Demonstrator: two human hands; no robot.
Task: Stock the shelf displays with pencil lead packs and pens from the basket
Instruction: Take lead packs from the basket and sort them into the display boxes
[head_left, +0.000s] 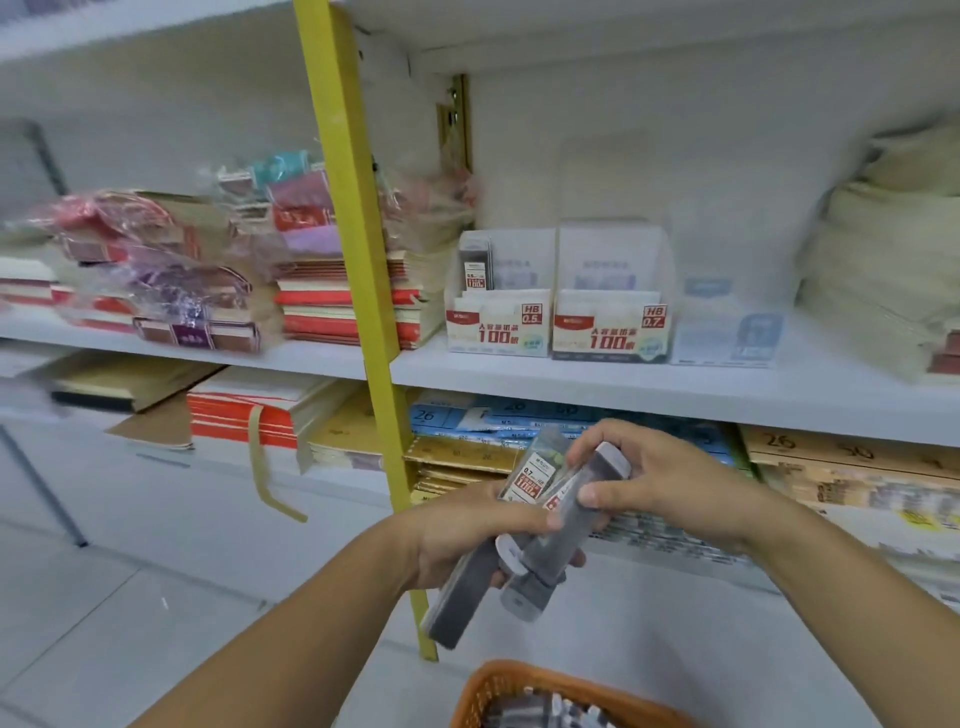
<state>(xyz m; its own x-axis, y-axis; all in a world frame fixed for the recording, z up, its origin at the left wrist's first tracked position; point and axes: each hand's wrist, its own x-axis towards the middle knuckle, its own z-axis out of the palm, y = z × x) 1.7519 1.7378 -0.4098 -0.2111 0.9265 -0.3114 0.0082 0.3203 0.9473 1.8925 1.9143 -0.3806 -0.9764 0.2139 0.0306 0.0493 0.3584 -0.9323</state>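
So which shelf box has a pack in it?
The left box marked HB 0.5; one lead pack stands inside. The HB 0.7 box shows none.

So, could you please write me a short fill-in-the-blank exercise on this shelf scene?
The left hand holds packs; one label reads ____.
The basket is ____.
The 0.5 box stands ____ of the 0.7 box.
The post is ____.
Missing words: 0.7; orange; left; yellow.
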